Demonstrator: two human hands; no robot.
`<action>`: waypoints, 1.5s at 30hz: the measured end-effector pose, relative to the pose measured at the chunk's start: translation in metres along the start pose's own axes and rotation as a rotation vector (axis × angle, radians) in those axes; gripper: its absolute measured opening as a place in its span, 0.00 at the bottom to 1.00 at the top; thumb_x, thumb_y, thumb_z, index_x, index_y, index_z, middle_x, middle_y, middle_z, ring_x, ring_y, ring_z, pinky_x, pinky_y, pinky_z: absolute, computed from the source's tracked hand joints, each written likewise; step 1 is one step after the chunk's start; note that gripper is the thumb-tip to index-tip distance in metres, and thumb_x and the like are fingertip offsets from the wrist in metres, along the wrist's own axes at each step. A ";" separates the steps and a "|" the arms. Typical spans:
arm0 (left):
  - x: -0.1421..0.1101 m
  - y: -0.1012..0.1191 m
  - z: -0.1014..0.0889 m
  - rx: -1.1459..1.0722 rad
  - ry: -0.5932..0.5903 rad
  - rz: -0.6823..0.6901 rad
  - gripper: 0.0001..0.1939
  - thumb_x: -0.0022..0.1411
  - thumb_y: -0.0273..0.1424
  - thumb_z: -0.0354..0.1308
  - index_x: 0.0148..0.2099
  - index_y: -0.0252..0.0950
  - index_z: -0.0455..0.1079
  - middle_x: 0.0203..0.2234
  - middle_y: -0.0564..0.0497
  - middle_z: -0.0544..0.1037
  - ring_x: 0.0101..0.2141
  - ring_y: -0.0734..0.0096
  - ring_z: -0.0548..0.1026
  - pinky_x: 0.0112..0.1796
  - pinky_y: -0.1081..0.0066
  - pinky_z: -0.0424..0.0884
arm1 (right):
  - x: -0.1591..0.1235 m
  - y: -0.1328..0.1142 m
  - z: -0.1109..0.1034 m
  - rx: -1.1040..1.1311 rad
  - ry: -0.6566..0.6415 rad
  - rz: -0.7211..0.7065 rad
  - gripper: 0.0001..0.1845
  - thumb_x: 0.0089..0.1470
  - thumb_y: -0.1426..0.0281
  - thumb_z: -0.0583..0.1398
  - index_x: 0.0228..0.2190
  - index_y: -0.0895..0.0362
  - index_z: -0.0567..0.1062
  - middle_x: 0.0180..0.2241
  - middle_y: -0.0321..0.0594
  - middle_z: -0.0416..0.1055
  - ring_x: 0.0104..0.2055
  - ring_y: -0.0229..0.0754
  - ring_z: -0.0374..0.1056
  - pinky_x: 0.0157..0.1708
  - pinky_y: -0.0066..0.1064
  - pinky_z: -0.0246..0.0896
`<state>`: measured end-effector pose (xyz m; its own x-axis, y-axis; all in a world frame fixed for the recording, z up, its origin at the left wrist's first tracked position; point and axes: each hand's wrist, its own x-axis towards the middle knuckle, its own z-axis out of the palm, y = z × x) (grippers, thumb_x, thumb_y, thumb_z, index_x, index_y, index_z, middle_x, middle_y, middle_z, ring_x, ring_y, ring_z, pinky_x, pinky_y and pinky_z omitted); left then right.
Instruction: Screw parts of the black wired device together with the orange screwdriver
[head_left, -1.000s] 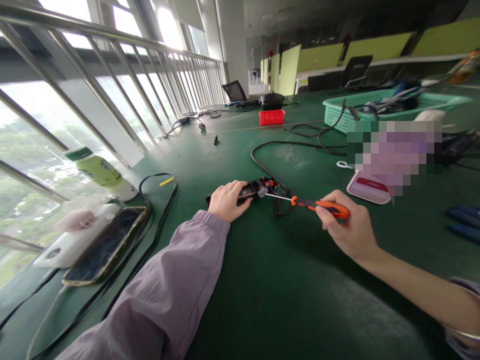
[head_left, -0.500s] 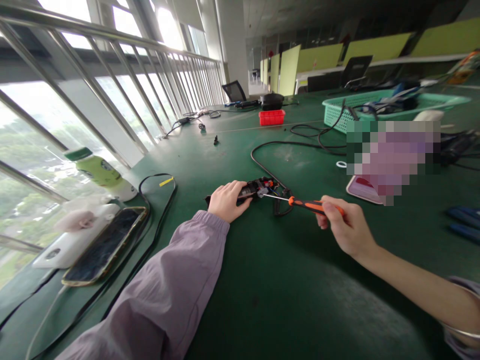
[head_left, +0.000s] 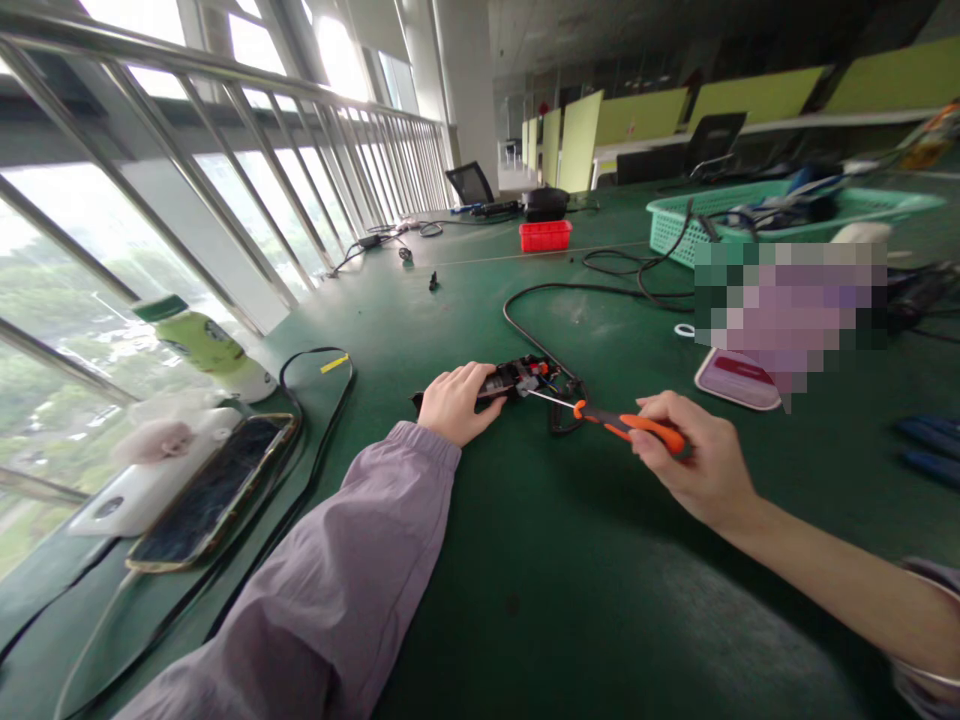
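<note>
My left hand (head_left: 456,400) lies over one end of a small black opened device (head_left: 517,378) with red and white parts showing, pressing it onto the green table (head_left: 570,560). My right hand (head_left: 694,460) is closed round the orange handle of a screwdriver (head_left: 611,420). The thin metal shaft of the screwdriver points left, its tip at the device's exposed inside. A black cable (head_left: 540,320) runs from the device toward the back of the table.
At the left edge lie a phone (head_left: 214,490), a white power bank (head_left: 124,500) and a green-and-white bottle (head_left: 202,345). A pink-edged case (head_left: 739,378) lies to the right. Further back are a green basket (head_left: 750,215) of cables and a red box (head_left: 545,235). A railing lines the windows.
My right hand has shifted slightly, and the screwdriver handle has dropped a little while its tip stays at the device. My left hand has not moved.
</note>
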<state>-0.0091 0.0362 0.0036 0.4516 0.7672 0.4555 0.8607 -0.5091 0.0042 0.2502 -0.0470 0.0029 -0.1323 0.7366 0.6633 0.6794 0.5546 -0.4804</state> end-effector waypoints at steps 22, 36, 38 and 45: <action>0.000 0.000 0.001 0.006 0.004 0.001 0.18 0.59 0.39 0.52 0.49 0.36 0.65 0.40 0.50 0.76 0.40 0.64 0.74 0.39 0.67 0.67 | 0.001 -0.003 0.000 -0.033 -0.088 -0.076 0.11 0.54 0.63 0.55 0.23 0.54 0.62 0.23 0.36 0.66 0.24 0.38 0.62 0.25 0.31 0.56; 0.000 -0.001 0.002 0.006 0.006 0.001 0.18 0.58 0.39 0.53 0.49 0.36 0.65 0.39 0.51 0.76 0.40 0.64 0.74 0.39 0.67 0.67 | -0.001 -0.005 0.001 -0.025 0.019 -0.158 0.07 0.50 0.67 0.59 0.28 0.54 0.64 0.26 0.37 0.70 0.28 0.40 0.68 0.28 0.31 0.62; 0.000 0.000 0.001 0.005 0.007 0.000 0.18 0.58 0.39 0.53 0.49 0.36 0.65 0.39 0.50 0.76 0.40 0.64 0.74 0.39 0.68 0.67 | 0.001 -0.003 0.001 -0.059 -0.022 -0.179 0.10 0.51 0.66 0.57 0.23 0.53 0.62 0.22 0.36 0.68 0.27 0.40 0.67 0.27 0.31 0.61; 0.000 0.000 0.001 -0.001 -0.008 -0.010 0.18 0.58 0.39 0.52 0.49 0.37 0.65 0.40 0.50 0.76 0.40 0.64 0.74 0.39 0.67 0.67 | 0.001 -0.004 0.001 0.025 0.015 -0.045 0.07 0.50 0.66 0.59 0.28 0.54 0.64 0.26 0.36 0.69 0.25 0.38 0.65 0.25 0.30 0.60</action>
<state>-0.0089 0.0364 0.0030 0.4451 0.7754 0.4480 0.8648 -0.5021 0.0097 0.2466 -0.0484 0.0053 -0.1518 0.7050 0.6928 0.6546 0.5969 -0.4639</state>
